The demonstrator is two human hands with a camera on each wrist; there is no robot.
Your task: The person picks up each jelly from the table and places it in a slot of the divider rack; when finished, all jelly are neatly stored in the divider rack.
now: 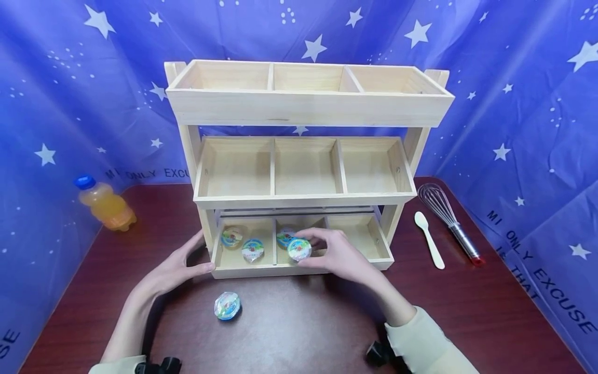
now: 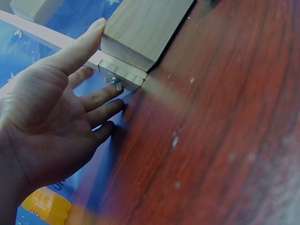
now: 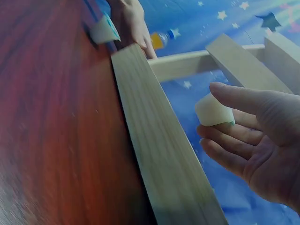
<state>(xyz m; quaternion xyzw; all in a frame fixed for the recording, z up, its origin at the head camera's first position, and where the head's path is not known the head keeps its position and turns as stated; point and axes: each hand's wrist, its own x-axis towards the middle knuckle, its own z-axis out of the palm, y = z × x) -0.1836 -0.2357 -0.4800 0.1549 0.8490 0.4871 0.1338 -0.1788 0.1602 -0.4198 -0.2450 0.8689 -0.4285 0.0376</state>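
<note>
My right hand (image 1: 338,254) pinches a small jelly cup (image 1: 299,250) with a printed foil lid, over the bottom tier's middle compartment. In the right wrist view its pale tapered side shows between thumb and fingers. Behind it sits another jelly cup (image 1: 285,237), partly covered. Two more, a yellowish cup (image 1: 231,237) and a pale cup (image 1: 253,250), lie in the bottom left compartment. With fingers extended, my left hand (image 1: 175,272) touches the lower left corner of the wooden rack (image 1: 303,110), thumb at the front edge. One jelly cup (image 1: 227,305) stands on the table before the rack.
The rack's upper two tiers each have three compartments. A bottle of orange drink (image 1: 106,205) is at the left. On the right lie a white spoon (image 1: 429,240) and a whisk (image 1: 450,223). A blue star-patterned curtain (image 1: 514,104) surrounds the dark red table (image 1: 280,337).
</note>
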